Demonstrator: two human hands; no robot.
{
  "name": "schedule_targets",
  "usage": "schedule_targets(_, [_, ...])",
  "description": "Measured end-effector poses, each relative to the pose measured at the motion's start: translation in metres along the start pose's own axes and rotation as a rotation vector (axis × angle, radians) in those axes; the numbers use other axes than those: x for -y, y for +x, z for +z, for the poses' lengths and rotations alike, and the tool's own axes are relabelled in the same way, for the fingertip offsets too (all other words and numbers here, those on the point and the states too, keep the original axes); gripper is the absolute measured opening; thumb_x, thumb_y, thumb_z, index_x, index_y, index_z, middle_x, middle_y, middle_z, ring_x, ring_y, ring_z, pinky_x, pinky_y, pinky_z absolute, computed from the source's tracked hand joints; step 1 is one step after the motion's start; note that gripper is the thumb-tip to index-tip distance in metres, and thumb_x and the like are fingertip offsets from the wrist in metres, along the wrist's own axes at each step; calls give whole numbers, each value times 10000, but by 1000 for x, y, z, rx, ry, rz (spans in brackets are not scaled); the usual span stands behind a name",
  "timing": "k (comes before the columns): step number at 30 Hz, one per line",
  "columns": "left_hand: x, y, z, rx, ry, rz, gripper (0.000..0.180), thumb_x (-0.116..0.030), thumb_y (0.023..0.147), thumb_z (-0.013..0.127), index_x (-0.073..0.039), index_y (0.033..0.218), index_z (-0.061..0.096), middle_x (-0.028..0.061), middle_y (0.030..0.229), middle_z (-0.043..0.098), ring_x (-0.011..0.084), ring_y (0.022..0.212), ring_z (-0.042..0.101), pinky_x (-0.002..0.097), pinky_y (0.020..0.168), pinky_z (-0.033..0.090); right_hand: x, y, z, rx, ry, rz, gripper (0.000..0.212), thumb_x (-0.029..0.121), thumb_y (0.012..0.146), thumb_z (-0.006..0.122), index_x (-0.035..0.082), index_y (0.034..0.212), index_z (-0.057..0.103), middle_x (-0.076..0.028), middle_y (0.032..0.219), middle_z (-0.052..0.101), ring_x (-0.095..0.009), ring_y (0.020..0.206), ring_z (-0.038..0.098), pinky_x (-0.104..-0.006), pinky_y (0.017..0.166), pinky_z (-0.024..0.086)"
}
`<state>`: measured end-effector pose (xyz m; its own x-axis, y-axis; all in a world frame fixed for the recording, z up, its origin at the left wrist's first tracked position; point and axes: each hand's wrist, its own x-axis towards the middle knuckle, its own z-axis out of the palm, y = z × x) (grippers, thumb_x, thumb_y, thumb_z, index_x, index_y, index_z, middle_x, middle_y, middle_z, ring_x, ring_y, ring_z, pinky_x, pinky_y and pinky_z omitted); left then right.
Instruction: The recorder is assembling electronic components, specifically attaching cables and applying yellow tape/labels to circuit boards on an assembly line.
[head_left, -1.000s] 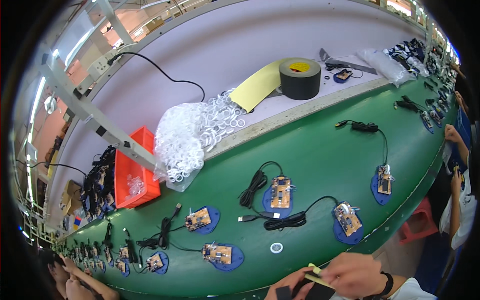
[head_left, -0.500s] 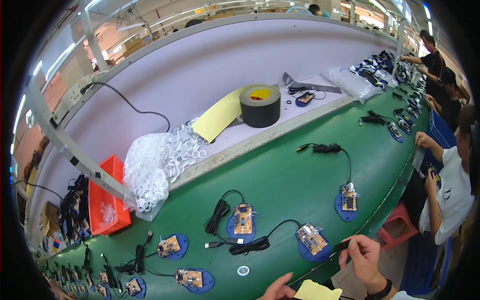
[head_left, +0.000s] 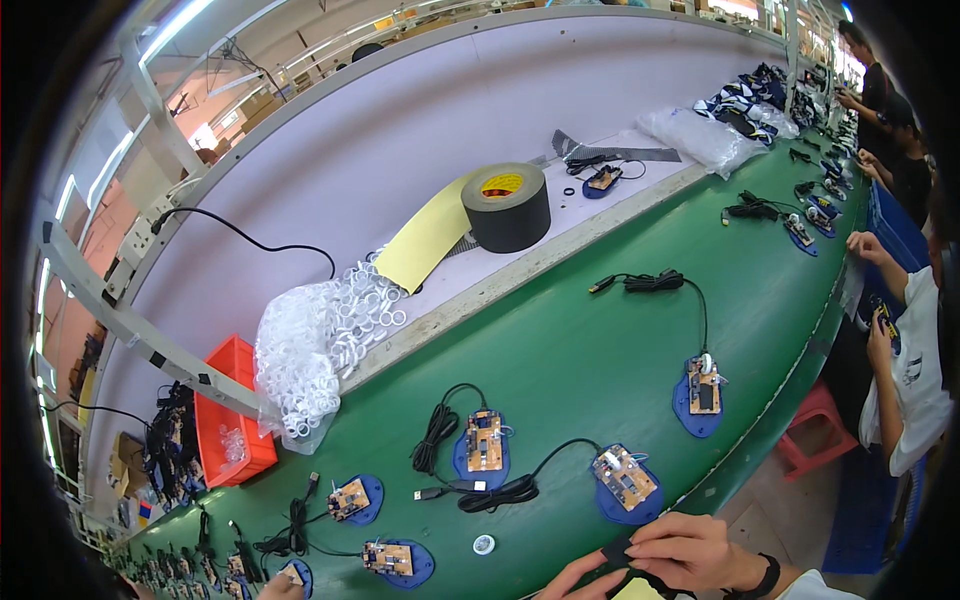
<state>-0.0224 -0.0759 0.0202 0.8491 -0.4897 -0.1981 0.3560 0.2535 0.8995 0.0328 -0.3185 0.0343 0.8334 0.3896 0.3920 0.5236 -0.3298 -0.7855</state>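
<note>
My right hand (head_left: 690,550), with a black band on the wrist, and my left hand (head_left: 572,578) meet at the lower edge of the view. Together they pinch a small black pad (head_left: 616,549) with a pale yellow backing strip (head_left: 640,590) under it. Just above my hands a blue mouse base carrying a circuit board (head_left: 625,480) lies on the green conveyor belt (head_left: 600,350), its black cable coiled to the left. A small white ring (head_left: 484,544) sits on the belt left of my hands.
More blue bases with boards (head_left: 484,445) (head_left: 700,390) lie along the belt. On the shelf behind are a black tape roll (head_left: 510,205) with yellow liner (head_left: 425,245), a bag of white rings (head_left: 310,350) and a red bin (head_left: 235,430). Other people (head_left: 915,340) work at the right.
The view has swung, so the belt and boards sit further right and higher. My hands have come together on the black pad; half a second ago they were apart with the yellow strip showing.
</note>
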Motion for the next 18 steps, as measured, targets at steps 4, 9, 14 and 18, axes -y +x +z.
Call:
schedule_targets(4, [10, 0, 7, -163, 25, 100, 668, 128, 871, 812, 60, 1487, 562, 5, 1417, 473, 100, 960, 521, 239, 832, 468, 7, 12, 5, -91, -67, -159, 247, 7, 827, 857, -3, 1061, 778, -152, 1047, 753, -302, 826, 749, -363, 712, 605])
schedule_targets(9, [3, 2, 3, -87, -55, 100, 709, 124, 908, 775, 43, 1545, 473, 56, 1514, 509, 162, 1179, 639, 249, 1002, 509, 13, 9, -8, 75, 229, 144, 260, 52, 835, 863, 9, 1081, 791, -138, 1071, 742, -285, 906, 733, -380, 770, 589])
schedule_targets(14, [-13, 2, 1, 5, -162, -86, 629, 121, 999, 656, 10, 1576, 431, 118, 1631, 412, 209, 1440, 514, 354, 1142, 497, 2, 14, -16, 46, 559, 460, 377, -15, 852, 877, -43, 1203, 742, -133, 1060, 796, -157, 832, 750, -286, 729, 610])
schedule_targets(18, [-14, 10, 3, 70, -219, -134, 971, -321, 940, 851, -57, 1661, 258, 126, 1653, 400, 242, 1533, 407, 454, 1223, 419, -9, 18, -35, 21, 292, 360, 126, -36, 968, 747, -59, 1091, 746, -183, 903, 795, -190, 810, 780, -301, 715, 634])
